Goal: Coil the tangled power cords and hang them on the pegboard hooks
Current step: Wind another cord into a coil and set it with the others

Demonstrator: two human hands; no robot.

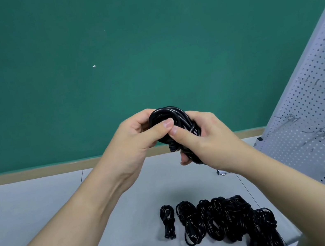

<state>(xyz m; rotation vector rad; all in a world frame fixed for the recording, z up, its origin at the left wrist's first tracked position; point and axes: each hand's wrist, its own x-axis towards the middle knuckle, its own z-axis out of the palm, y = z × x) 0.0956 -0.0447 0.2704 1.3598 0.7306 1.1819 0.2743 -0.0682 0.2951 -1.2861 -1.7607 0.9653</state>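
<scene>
A coiled black power cord (pixel 175 118) is held up in front of the green wall, above the table. My left hand (pixel 138 140) grips its upper loop, thumb pressed across the front. My right hand (pixel 203 139) wraps round the coil's lower right side, its thumb meeting the left thumb. Below, on the grey table (pixel 41 205), lie a small coiled cord (pixel 167 221), a second coiled cord (pixel 189 222) and a tangled heap of black cords (pixel 240 222). The white pegboard (pixel 319 117) with metal hooks (pixel 320 134) leans at the right.
A green wall (pixel 102 57) with a wooden strip along its base stands behind the table. A seam runs between two table tops at the left. The pegboard's foot (pixel 222 172) rests on the table near my right wrist.
</scene>
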